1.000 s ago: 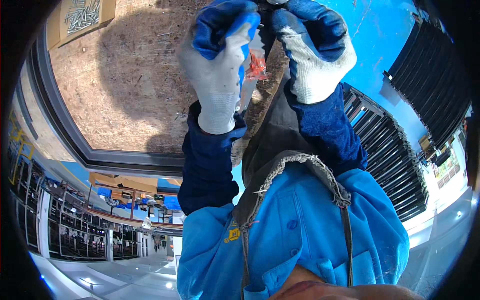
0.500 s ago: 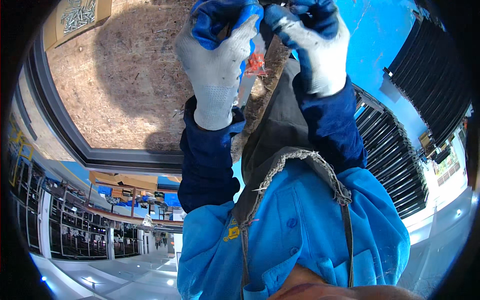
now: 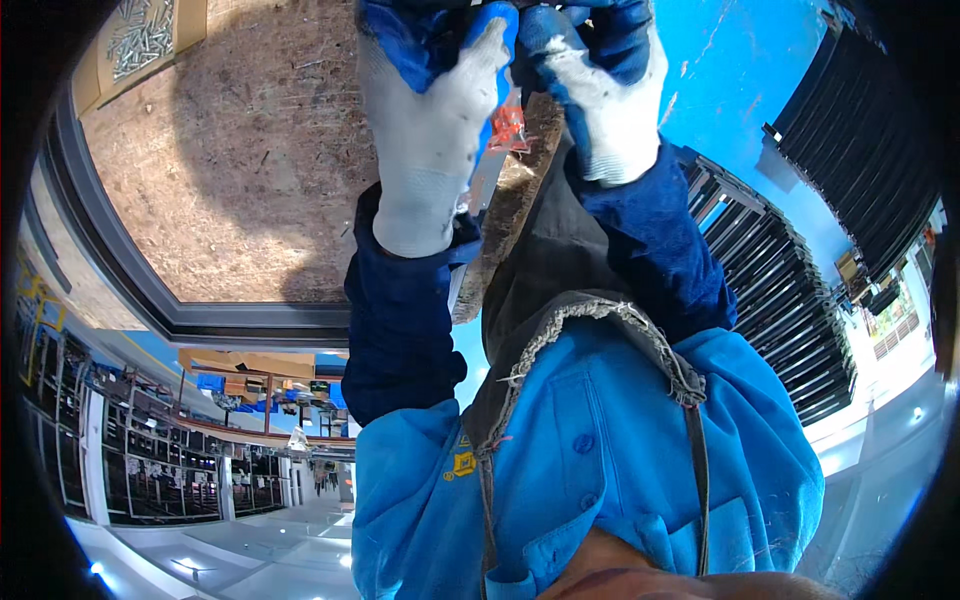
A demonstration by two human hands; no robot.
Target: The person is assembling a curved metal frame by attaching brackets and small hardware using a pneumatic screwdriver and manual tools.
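Observation:
My left hand (image 3: 425,120), in a white knit glove with blue coating, is closed near the upper edge of the view, its thumb and fingers bent together. Close beside it on the right, my right hand (image 3: 605,105) wears a similar glove and is curled with the fingers pressed in. A small dark part shows between the fingertips, but the picture's edge and the gloves hide what it is. Just below the fingertips, a clear plastic bag with orange-red pieces (image 3: 508,130) lies by the worn edge of the wooden work surface (image 3: 270,170).
An open cardboard box of metal screws (image 3: 142,42) sits at the far left. A dark metal frame (image 3: 250,315) borders the wooden surface on the left and near side. Stacks of black metal bars (image 3: 775,290) stand on the right, over a blue floor (image 3: 735,75).
Both hands have shifted slightly left and up, staying close together, with the fingers still closed. The whole scene has shifted a little in the view.

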